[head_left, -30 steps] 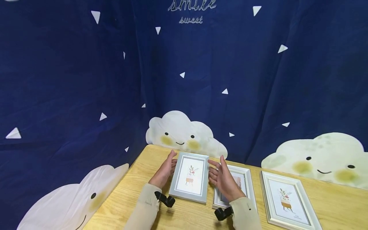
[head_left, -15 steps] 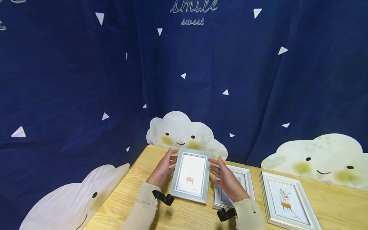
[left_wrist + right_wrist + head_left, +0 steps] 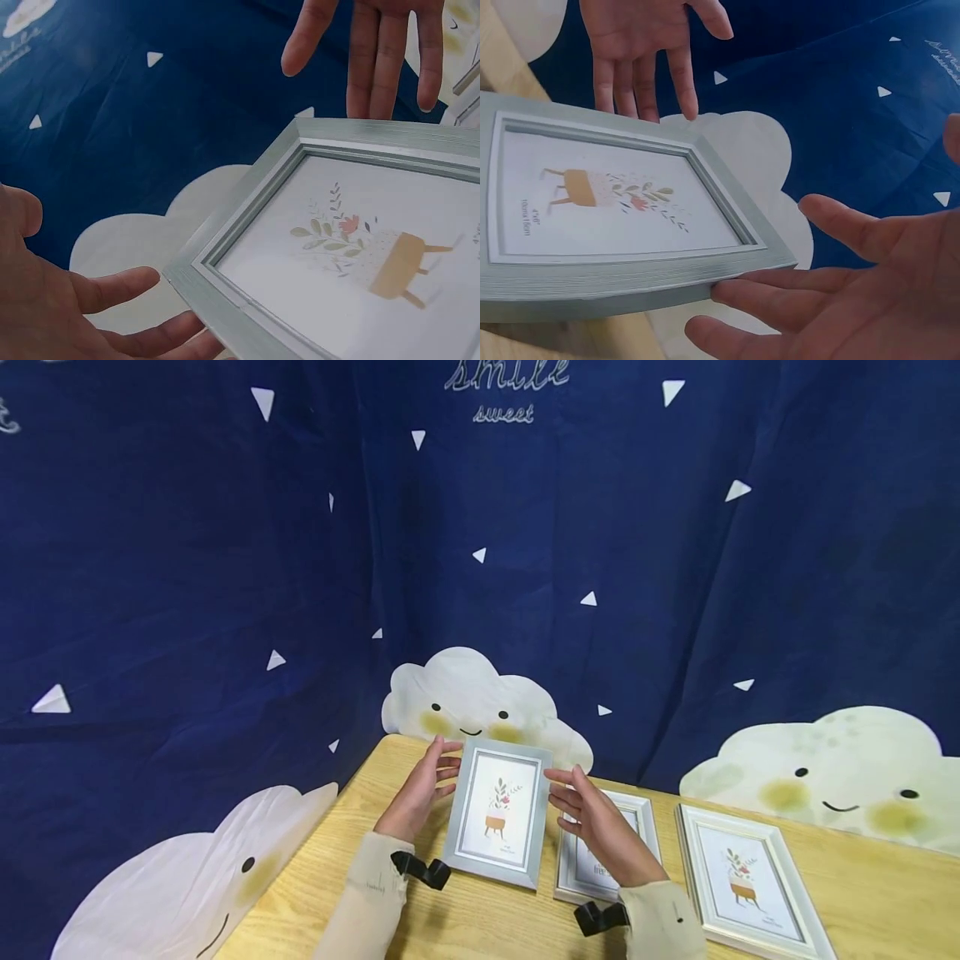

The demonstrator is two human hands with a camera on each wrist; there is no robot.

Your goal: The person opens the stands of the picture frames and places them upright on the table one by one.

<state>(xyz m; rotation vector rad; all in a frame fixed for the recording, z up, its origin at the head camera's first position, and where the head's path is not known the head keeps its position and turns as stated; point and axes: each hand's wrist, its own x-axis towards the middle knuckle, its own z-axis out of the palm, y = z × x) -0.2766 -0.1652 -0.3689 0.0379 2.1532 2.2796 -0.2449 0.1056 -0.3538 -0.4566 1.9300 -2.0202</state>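
Note:
A grey-green picture frame [image 3: 498, 814] with a flower-pot print is tilted, its far end raised off the wooden table, between both hands. The left hand [image 3: 420, 789] has its fingers extended at the frame's left side. At the right side, the right hand [image 3: 600, 827] reaches its fingertips to the upper edge. Straight fingers of the left hand [image 3: 97, 300] meet the frame's corner and edge in the left wrist view. In the right wrist view, fingers of the right hand [image 3: 840, 292] touch the picture frame [image 3: 630, 281] along its side, thumb apart.
A silver-white frame [image 3: 651, 835] lies partly under the right hand and forearm. Farther right is another silver-white frame [image 3: 802, 893] with a flower-pot print. The wooden table [image 3: 360, 827] meets a dark blue curtain [image 3: 510, 527] with white clouds behind it.
The grey-green frame's far end has risen from the table, and both hands have moved up slightly with it. The two silver-white frames have stayed in place.

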